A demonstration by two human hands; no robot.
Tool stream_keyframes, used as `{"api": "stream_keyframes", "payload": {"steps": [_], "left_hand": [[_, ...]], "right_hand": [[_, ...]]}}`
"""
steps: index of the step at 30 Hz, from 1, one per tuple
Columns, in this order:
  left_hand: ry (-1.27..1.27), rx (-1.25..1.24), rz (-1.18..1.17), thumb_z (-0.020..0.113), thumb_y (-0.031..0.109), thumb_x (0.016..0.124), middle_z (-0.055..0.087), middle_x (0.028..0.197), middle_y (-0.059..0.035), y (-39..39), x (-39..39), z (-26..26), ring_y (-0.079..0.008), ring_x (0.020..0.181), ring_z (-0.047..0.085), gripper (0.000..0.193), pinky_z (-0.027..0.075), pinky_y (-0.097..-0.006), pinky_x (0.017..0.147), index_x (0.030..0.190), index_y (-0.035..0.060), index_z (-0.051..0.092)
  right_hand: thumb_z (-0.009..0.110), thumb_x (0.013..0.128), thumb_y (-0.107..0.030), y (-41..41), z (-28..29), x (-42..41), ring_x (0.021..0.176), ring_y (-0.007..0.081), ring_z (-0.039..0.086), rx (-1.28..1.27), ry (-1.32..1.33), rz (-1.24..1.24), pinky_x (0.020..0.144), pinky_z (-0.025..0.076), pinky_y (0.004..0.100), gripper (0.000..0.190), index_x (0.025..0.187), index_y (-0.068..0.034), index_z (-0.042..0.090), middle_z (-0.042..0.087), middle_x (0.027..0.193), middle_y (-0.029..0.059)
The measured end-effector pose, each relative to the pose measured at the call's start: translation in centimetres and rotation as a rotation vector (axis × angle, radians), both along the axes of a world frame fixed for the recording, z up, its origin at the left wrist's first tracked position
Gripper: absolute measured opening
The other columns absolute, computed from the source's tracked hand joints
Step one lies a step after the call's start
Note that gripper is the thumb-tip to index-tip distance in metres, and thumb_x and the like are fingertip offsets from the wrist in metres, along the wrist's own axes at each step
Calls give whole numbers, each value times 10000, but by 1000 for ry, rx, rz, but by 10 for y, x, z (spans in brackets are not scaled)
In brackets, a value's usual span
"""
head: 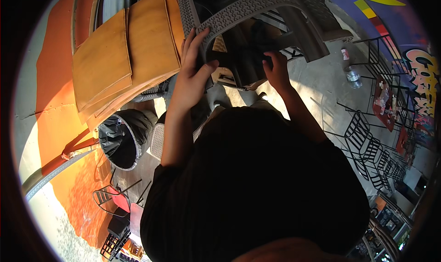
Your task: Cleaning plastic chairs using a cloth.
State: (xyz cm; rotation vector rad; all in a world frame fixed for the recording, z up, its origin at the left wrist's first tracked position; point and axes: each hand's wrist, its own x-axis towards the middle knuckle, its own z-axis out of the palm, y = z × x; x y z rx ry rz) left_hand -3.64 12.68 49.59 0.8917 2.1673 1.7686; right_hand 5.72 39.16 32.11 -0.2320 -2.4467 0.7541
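A dark plastic furniture piece [248, 12], with a woven-pattern frame and thick legs, stands tilted before me at the top of the view. Whether it is a chair or a table, I cannot tell. My left hand [193, 77] grips its near left corner, fingers laid along the patterned rim and thumb on the inner side. Farther right, my right hand [277, 71] is half curled beside the dark lower part of the piece. Shadow hides whether those fingertips hold anything. Wooden parts show in the dark space under the frame.
Large orange-brown sheets [148, 45] lean close on the left. Below them stands a bin lined with a black bag [120, 141]. Black metal chairs [358, 127] lie along the right, near a plastic bottle [353, 76] on the concrete floor [313, 76]. A red chair [120, 198] is lower left.
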Motion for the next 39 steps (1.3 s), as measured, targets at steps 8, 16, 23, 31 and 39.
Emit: {"api": "stream_keyframes", "payload": {"steps": [8,16,23,31,39], "left_hand": [[-40,-12,56,602,125,832,274,1576,-201,16,4,8,-315,1515,140,638,158,-423,1197,1454,134,458],[-73,-14,85,597,133,829,300,1572,-198,12,7,10,-293,1512,168,637,153,-399,1199,1453,120,465],[-118,-9,103,594,122,829,287,1583,-193,8,9,10,-278,1515,162,639,138,-390,1201,1454,106,462],[-125,11,104,579,87,832,281,1586,-191,0,12,7,-276,1520,144,648,136,-391,1202,1465,101,442],[-119,43,65,583,72,828,273,1584,-196,-4,4,-2,-291,1519,138,662,146,-396,1201,1471,103,427]], "right_hand": [[618,949,-210,39,-2,-65,1063,329,563,-1,-344,162,868,483,433,294,1196,-59,563,591,1169,136],[470,1055,-348,53,77,-87,1069,182,560,-1172,-56,399,909,494,372,418,1368,-71,459,551,1224,30],[528,1021,-337,15,57,-82,1036,167,568,-759,-186,399,925,459,360,423,1311,-29,513,600,1146,67],[461,1003,-338,32,59,-88,1309,277,496,-1616,-386,573,1102,370,442,523,1421,-24,441,526,1408,148],[408,1000,-295,29,111,-88,1324,313,488,-1980,-290,593,1104,389,457,502,1386,23,461,528,1401,189]]}}
